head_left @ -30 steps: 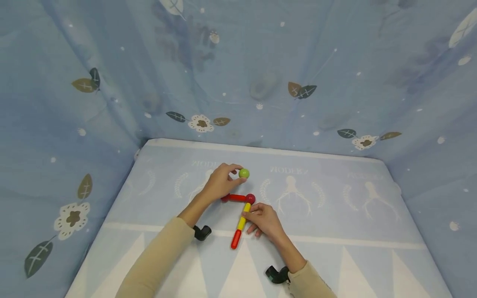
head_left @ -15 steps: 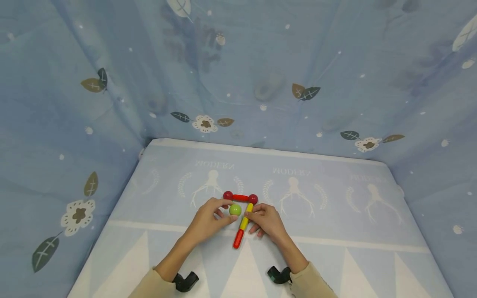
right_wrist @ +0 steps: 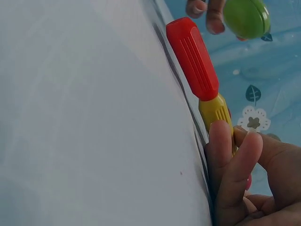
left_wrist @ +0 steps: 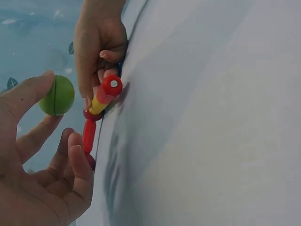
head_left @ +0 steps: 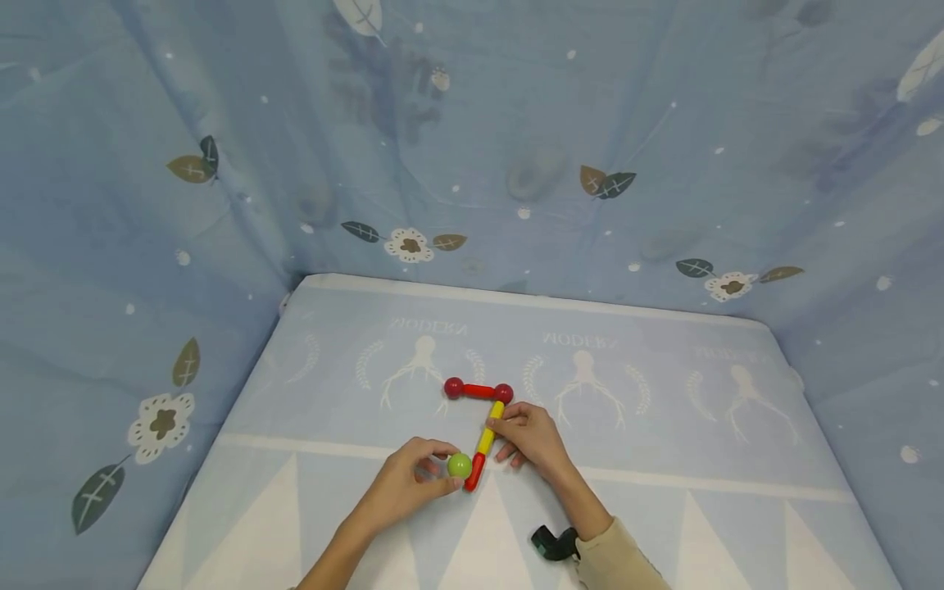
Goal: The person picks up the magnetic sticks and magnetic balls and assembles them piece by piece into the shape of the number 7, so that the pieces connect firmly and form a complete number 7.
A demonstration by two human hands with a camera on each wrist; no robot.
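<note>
Between thumb and forefinger, my left hand (head_left: 409, 485) pinches a green ball (head_left: 460, 466) with a seam round it. The ball is near the free end of a red rod (head_left: 475, 473), slightly to its left. That rod joins end to end with a yellow rod (head_left: 491, 428), which my right hand (head_left: 533, 441) pinches. At the far end of the yellow rod sits a dark red ball (head_left: 504, 393). From it another red rod (head_left: 478, 392) runs left to a second dark red ball (head_left: 453, 388). In the left wrist view, the red rod's end (left_wrist: 114, 84) shows a pale round centre.
A pale cloth with printed white figures and triangles covers the table (head_left: 664, 393). Blue patterned curtains (head_left: 472, 147) stand behind it and at both sides. A black curved piece (head_left: 555, 542) sits at my right wrist.
My left hand has carried the green ball from beyond the far red rod toward me, down beside the near red rod's end. My right hand keeps its hold on the yellow rod.
</note>
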